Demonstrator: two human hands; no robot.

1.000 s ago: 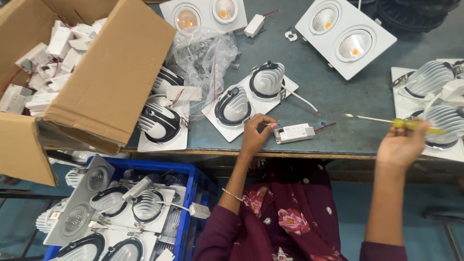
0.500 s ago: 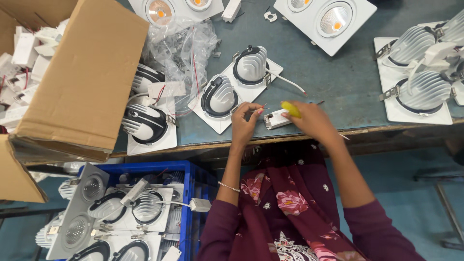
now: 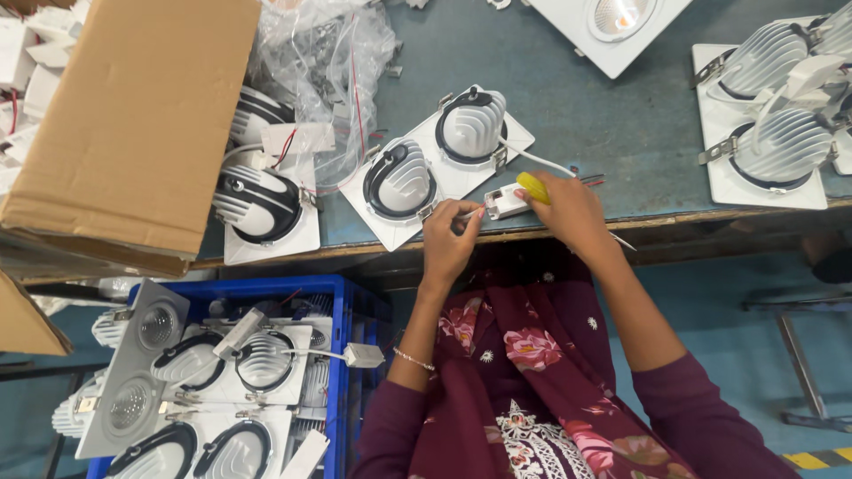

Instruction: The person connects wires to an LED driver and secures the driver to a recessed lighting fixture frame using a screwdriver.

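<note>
The right hand [image 3: 575, 211] has come in from the far right, where a second ago it held the screwdriver [image 3: 533, 187] out over the surface [image 3: 621, 124]. It is now closed round the yellow handle directly over the driver box [image 3: 506, 201], the small white box at the near edge of the surface. The tip is hidden under the hand, so whether it sits in a screw cannot be told. The left hand [image 3: 448, 239] has barely shifted: it is just left of the box, fingers pinched on a thin wire end beside it. Both hands are now close together at the box, so the work looks to have gone from fetching the tool to fastening a wire there. The twin lamp [image 3: 437, 162] lies just behind the box, its white cable running to it. A blue crate [image 3: 342, 293] of lamps stands below, left of the box.
</note>
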